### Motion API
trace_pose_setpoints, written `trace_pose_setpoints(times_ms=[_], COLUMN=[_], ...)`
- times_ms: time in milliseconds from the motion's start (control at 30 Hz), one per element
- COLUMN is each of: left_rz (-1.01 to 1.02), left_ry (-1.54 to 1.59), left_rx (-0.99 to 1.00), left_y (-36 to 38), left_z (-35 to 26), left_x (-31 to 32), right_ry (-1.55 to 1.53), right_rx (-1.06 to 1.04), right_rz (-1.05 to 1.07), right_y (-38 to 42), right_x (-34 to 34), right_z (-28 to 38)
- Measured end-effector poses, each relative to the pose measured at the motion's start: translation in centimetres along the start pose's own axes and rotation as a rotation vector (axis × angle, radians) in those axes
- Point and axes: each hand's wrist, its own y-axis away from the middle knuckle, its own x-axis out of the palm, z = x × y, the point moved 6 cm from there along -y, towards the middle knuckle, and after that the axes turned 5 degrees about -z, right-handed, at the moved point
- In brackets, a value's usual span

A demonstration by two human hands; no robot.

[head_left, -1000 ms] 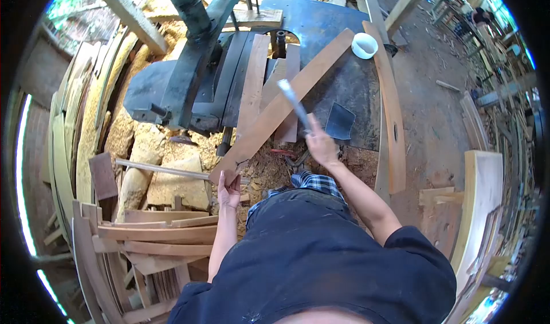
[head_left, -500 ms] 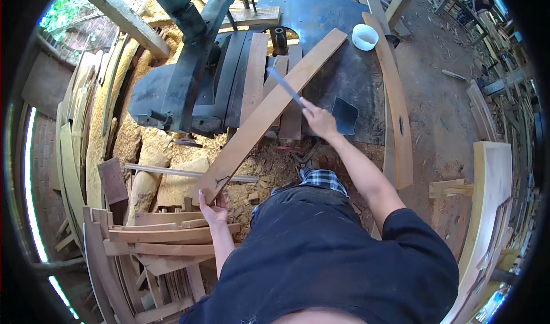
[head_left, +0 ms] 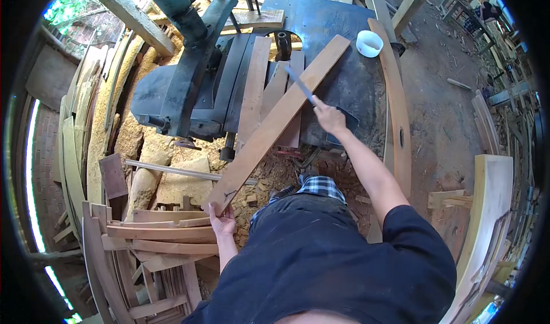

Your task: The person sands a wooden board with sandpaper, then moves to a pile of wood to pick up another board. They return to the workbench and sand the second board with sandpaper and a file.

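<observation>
A long wooden plank [head_left: 281, 118] runs diagonally from the dark metal machine table [head_left: 349, 83] down toward me. My left hand [head_left: 222, 220] grips its near end. My right hand [head_left: 330, 118] holds a thin grey metal strip [head_left: 300, 84] by its lower end, and the strip lies over the plank's upper half. Other short boards [head_left: 255, 83] lie on the machine beside the plank.
A green cast-iron machine arm [head_left: 189, 55] stands at the left. A white cup [head_left: 369, 43] and a curved board [head_left: 395, 100] lie at the table's right edge. Stacked curved wooden pieces [head_left: 154, 238] are at my lower left, more [head_left: 487, 209] at the right. Sawdust and chips cover the ground.
My left hand has slid down with the plank's near end. My right hand has shifted slightly right and the metal strip has tilted across the plank.
</observation>
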Motion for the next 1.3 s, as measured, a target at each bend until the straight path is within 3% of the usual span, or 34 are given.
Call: trace_pose_setpoints(times_ms=[67, 167, 300, 367, 500, 567, 633, 700, 833, 967, 1033, 1067, 1133, 1233, 1267, 1300], left_rz=[-0.009, -0.033, -0.081, -0.141, -0.259, -0.260, -0.409, -0.280, -0.340, -0.518, -0.562, -0.485, -0.371, -0.427, -0.480, -0.469], left_ry=[-0.008, -0.006, -0.008, -0.032, 0.147, 0.135, 0.135, 0.099, 0.080, 0.046, 0.018, 0.118, 0.329, 0.336, 0.459, 0.446], left_rx=[0.005, 0.009, 0.019, -0.006, 0.041, 0.034, -0.004, 0.002, -0.016, -0.011, -0.033, -0.022, -0.075, -0.028, 0.042, 0.042], left_y=[0.0, -0.2, -0.3, -1.2, 0.2, -1.8, -0.8, -2.9, -2.8, -1.9, -2.2, -3.6, -7.3, -10.1, -2.7, -2.8], left_z=[0.0, 0.3, 0.2, 0.0, 0.3, 0.2, 1.0, 1.2, 1.7, 0.9, 1.1, 0.8, 0.2, -0.1, 0.9, 0.9], left_x=[-0.2, 0.2, 0.1, -0.4, 1.9, 1.7, 2.8, 3.4, 4.7, 6.0, 5.9, 5.1, 3.7, 0.9, 5.3, 5.3], right_ry=[-0.028, -0.129, -0.057, -0.061, -0.036, 0.032, 0.053, -0.015, -0.115, -0.094, -0.982, -1.127, -1.262, -1.476, -1.489, -1.504], right_rx=[0.003, 0.048, -0.544, -0.573, -0.085, -0.035, -0.077, -0.078, 0.064, 0.030, 0.548, 0.571, 0.615, 0.739, 0.784, 0.827], right_rz=[-0.120, -0.175, 0.143, 0.069, -0.159, -0.166, -0.193, -0.216, -0.081, -0.202, 0.128, 0.151, 0.190, 0.208, 0.196, 0.183], right_y=[-1.0, 1.7, 9.7, 8.7, 1.2, -1.2, -1.5, -1.3, 0.1, -0.4, -0.6, -0.3, -0.5, 0.1, 0.1, 0.0], right_x=[0.7, 2.6, 5.6, 5.4, 2.0, 1.8, 1.9, 2.4, 2.7, 4.1, 7.1, 7.0, 7.8, 7.9, 8.1, 8.2], right_z=[-2.0, 1.3, 8.6, 7.6, 0.3, -3.0, -3.6, -3.3, -1.5, -2.3, -4.4, -4.6, -4.6, -2.8, -2.4, -1.9])
